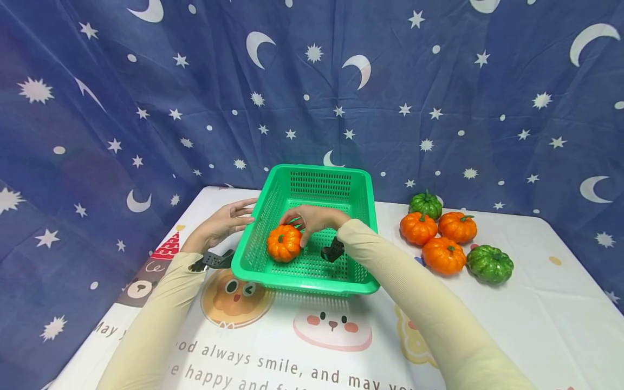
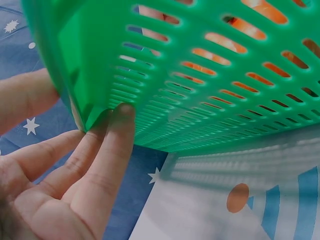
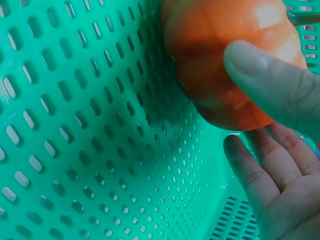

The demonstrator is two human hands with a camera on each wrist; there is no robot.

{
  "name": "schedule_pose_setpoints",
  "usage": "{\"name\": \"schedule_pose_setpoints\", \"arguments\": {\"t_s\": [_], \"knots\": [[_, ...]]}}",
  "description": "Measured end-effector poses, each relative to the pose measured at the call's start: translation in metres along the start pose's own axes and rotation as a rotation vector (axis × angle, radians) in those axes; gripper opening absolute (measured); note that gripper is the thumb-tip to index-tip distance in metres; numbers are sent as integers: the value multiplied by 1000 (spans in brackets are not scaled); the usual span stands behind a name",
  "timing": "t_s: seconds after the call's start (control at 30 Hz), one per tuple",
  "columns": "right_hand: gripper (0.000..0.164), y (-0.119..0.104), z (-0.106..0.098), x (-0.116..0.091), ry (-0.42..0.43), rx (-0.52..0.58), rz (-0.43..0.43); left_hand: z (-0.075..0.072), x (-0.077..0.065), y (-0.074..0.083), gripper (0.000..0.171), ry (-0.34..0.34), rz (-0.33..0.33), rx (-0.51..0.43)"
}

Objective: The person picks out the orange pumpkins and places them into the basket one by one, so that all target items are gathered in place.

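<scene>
A green plastic basket with slotted walls stands on the table. Inside it, toward the left wall, is a small orange pumpkin. My right hand reaches over the right rim and holds this pumpkin; in the right wrist view the thumb lies across the orange skin, with fingers at its underside. My left hand touches the basket's left side from outside, its fingers fairly straight. In the left wrist view, fingertips rest on the slotted wall below the rim, and orange shows through the slots.
On the right of the table sit three orange pumpkins and two green ones, one at the back and one at the right. A white printed tablecloth covers the table. Behind hangs a blue star-and-moon curtain.
</scene>
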State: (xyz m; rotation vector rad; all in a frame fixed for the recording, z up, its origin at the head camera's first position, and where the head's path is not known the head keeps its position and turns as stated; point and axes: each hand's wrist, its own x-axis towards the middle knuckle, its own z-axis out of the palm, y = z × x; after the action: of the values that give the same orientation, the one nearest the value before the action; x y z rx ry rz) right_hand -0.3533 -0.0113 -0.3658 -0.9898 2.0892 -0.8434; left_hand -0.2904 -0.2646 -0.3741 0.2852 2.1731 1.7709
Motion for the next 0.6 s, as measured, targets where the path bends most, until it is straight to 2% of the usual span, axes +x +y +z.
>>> {"name": "schedule_pose_setpoints", "arguments": {"t_s": [0.33, 0.6], "knots": [[73, 5, 3, 1, 8, -71, -7, 1, 0, 0, 67, -2, 8, 0], [74, 6, 4, 1, 2, -87, 37, 0, 0, 0, 67, 3, 0, 19]]}}
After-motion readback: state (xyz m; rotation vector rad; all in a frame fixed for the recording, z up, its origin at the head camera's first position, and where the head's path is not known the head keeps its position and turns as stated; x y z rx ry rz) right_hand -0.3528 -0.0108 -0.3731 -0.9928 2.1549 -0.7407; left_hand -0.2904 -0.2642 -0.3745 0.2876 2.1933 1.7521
